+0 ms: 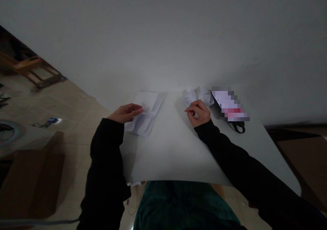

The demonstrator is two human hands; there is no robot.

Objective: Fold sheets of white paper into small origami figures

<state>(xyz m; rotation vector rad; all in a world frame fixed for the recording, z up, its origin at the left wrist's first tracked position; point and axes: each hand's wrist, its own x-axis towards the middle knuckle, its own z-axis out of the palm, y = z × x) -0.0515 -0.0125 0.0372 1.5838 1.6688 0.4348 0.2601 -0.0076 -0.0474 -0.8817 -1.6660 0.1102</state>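
Observation:
My left hand (127, 112) is over the left part of a white table (176, 151), its fingers stretched out and the thumb a little apart. Beneath and beside its fingertips lie folded white paper sheets (146, 119), creased across the middle; whether the fingers touch them I cannot tell. My right hand (199, 114) is curled, with thumb and forefinger meeting in a pinch, and nothing shows between them. Just behind it are crumpled white paper balls (190, 97), partly covered by the hand.
Right of the paper balls stands a blurred-out object (228, 105) with a black loop (239, 127) beside it. A white wall (163, 35) rises behind the table. Cardboard boxes (33, 182) are at lower left, and a wooden stool (38, 70) is at far left.

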